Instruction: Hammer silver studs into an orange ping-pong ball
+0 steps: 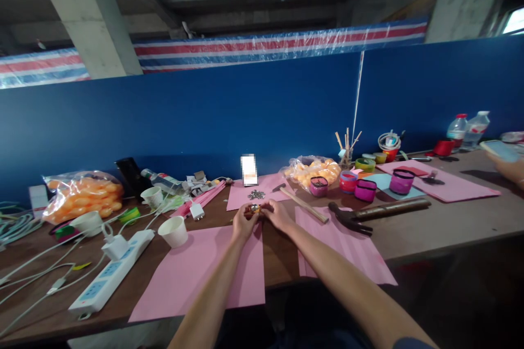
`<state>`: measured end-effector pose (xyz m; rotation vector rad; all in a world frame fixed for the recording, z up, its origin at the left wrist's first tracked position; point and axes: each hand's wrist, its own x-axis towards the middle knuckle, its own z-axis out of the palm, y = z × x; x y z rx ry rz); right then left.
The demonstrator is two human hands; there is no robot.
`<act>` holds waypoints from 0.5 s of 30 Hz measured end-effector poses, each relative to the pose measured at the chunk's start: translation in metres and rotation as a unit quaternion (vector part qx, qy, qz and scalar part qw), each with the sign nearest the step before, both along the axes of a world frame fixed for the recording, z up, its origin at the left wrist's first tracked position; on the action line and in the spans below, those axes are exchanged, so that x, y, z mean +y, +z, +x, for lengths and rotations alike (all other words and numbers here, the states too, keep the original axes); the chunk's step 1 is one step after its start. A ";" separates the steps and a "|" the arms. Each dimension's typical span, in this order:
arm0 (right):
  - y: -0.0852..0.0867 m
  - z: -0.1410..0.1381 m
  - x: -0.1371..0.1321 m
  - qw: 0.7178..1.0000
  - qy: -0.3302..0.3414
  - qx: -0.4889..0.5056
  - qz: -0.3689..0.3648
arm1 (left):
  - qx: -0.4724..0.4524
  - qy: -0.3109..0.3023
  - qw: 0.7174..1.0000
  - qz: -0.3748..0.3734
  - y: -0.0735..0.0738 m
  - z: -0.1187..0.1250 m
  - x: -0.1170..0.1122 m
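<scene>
At the left of the frame, a bag of orange pieces lies on the bench. At centre, the left hand, fingers nearly closed, pinches a small orange-and-metal item, too small to identify with certainty. Just beyond it, loose metal parts lie piled, apparently unused. The right hand pinches the same item. Work on it appears under way, unfinished. Farther right, a claw hammer lies unheld.

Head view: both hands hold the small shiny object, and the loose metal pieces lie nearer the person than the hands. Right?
No: the head view shows the loose metal pieces beyond the left hand and right hand, which do hold the shiny object.
</scene>
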<state>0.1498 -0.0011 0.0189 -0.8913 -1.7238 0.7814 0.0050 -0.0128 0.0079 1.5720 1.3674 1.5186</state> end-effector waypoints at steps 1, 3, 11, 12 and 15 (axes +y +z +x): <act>0.001 0.000 0.000 1.000 0.003 0.001 -0.001 | -0.001 0.000 1.000 -0.001 0.001 0.000 -0.001; 0.002 0.001 -0.001 1.000 0.005 0.002 -0.003 | -0.002 0.000 1.000 0.000 0.002 0.001 -0.002; 0.002 0.001 -0.002 1.000 0.009 0.011 -0.009 | 0.005 0.005 1.000 0.004 0.004 0.000 -0.002; 0.002 0.001 -0.002 1.000 0.011 0.013 -0.011 | 0.005 0.006 1.000 0.005 0.004 0.000 -0.002; 0.004 0.001 -0.002 1.000 0.017 0.018 -0.017 | 0.007 0.007 1.000 0.008 0.003 0.000 -0.002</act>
